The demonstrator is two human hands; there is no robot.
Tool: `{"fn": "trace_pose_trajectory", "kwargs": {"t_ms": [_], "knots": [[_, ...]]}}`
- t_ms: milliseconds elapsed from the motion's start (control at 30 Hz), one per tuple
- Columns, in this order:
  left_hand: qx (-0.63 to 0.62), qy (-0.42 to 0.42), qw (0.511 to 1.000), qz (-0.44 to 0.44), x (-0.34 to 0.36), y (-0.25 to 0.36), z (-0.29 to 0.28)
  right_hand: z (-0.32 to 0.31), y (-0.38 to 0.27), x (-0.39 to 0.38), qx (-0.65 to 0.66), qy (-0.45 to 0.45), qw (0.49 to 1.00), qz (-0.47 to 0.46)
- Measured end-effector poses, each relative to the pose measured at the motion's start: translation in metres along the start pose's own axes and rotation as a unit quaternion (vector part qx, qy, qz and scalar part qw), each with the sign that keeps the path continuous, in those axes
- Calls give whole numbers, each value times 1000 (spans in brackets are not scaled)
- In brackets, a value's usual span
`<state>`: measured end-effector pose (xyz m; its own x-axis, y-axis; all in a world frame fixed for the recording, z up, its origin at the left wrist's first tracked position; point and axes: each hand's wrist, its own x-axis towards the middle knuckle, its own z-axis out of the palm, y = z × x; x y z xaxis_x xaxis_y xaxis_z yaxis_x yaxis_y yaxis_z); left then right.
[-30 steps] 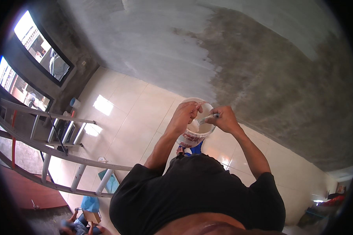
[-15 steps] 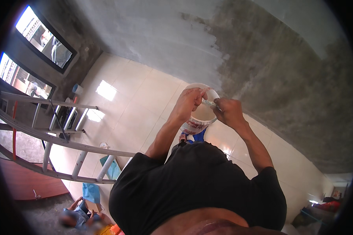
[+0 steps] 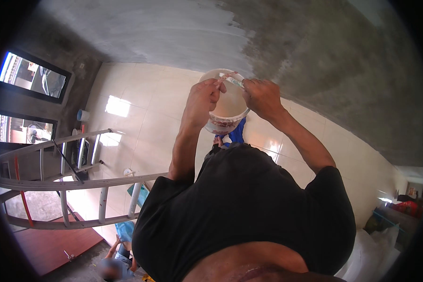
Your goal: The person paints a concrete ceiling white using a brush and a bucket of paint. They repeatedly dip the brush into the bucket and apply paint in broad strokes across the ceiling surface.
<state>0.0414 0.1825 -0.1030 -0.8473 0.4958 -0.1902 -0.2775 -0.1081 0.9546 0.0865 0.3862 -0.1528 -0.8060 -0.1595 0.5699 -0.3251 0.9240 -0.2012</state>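
The left hand (image 3: 203, 99) was clamped over the near rim of a small white bucket (image 3: 224, 120), fingers curled down over the edge, holding the whole thing up at arm's length in front of the person's black shirt (image 3: 242, 211). The right hand (image 3: 262, 97) was closed around the handle of a paint tool (image 3: 233, 80), which looked like a brush, though most of it was hidden by the fingers. The tool was pale and smeared, and only a short bit stuck out of the fist. Its long axis ran roughly level across the top of the bucket, the free end pointing toward the left hand and resting at or just over the rim; couldn't tell if it actually touched. The bucket itself was a stubby round tub, off-white, with reddish-brown smears around the lower band and a pale, paint-coated inside, its mouth tipped toward the camera. It sat high in the picture, between both hands, over a cream tiled floor (image 3: 141, 117) far below. Beyond it was a rough grey wall (image 3: 343, 80), part of it coated lighter, whitish-grey (image 3: 164, 33). To the left, an aluminium ladder (image 3: 70, 183) lay across the view, and another person (image 3: 117, 263) was down at the bottom near a blue thing, blurred.
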Motion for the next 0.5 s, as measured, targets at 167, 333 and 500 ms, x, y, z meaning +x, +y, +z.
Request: {"fn": "trace_pose_trajectory", "kwargs": {"t_ms": [167,333,500], "knots": [[-6,-12,999,32,6,-3,1,-9,-4,-7,23,31,997,62],[-21,-19,999,31,14,-4,3,-34,-8,-8,137,-10,974,178],[-7,-22,1000,16,17,-9,2,-20,5,-6,329,-111,906,242]]}}
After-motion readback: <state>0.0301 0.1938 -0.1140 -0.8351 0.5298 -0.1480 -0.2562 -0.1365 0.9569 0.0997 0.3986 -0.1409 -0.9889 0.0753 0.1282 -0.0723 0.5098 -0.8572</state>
